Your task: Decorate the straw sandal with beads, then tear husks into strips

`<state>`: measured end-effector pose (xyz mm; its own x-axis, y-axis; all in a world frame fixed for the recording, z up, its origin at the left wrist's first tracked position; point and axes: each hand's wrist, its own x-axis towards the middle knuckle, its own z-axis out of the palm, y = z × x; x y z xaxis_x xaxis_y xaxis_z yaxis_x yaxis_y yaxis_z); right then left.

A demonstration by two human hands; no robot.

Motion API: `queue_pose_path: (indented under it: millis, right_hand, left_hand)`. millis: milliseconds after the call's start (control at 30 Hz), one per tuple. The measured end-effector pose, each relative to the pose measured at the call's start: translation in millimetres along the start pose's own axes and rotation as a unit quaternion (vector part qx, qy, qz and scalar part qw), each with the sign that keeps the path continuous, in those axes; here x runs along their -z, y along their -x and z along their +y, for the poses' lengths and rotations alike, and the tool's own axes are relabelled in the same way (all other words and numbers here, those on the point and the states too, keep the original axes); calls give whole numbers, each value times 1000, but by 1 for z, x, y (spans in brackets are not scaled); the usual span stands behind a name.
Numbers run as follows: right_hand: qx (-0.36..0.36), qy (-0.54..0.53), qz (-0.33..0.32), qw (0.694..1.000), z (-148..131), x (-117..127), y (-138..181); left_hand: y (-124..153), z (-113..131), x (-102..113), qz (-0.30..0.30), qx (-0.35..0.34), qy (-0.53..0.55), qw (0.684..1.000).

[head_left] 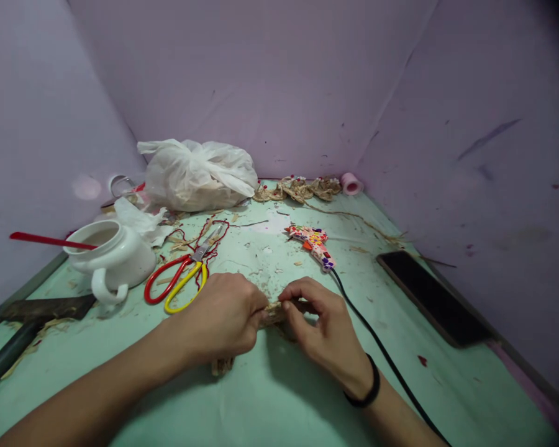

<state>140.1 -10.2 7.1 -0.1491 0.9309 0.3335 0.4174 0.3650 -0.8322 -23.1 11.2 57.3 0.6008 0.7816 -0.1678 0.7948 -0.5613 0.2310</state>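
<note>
Two hands meet low on the green surface [279, 397] in our head view: our left hand [223, 320] and right hand [323, 326] both pinch a straw-coloured fibre bundle [274, 313], fingers clenched around it from either side. Just beyond lie red-and-yellow scissors [181, 279], a white jug [114, 254], a patterned glue gun [313, 243] and a dark phone [431, 295].

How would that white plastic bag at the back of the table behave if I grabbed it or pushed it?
The white plastic bag would probably be floppy: its thin film is crumpled and slumped. It likely weighs little for its bulk, though something tan shows through its lower part. Pushed, it would probably crumple or slide rather than roll.
</note>
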Motion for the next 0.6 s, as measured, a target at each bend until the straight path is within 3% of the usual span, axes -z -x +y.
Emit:
queue_pose_path:
  millis: [133,233,300,400,533,600]
  right_hand:
    - [56,-2,-8,998,6,4,0]
    - [-21,-146,-49,988,15,13,-2]
    - [-93,-268,-39,958,21,19,-3]
    - [-149,-350,-57,923,26,22,-6]
    - [-180,-462,-137,857,18,13,-12]
    - [-189,-487,-122,844,12,7,-15]
  left_hand:
    - [-1,-3,0,11,7,18,1000]
    - [-3,-10,2,16,10,86,996]
    - [-5,-16,4,-3,17,184,983]
    - [-8,-25,2,-33,57,380,923]
    - [-12,-27,-12,38,122,588,799]
    - [-13,-26,-20,64,131,624,767]
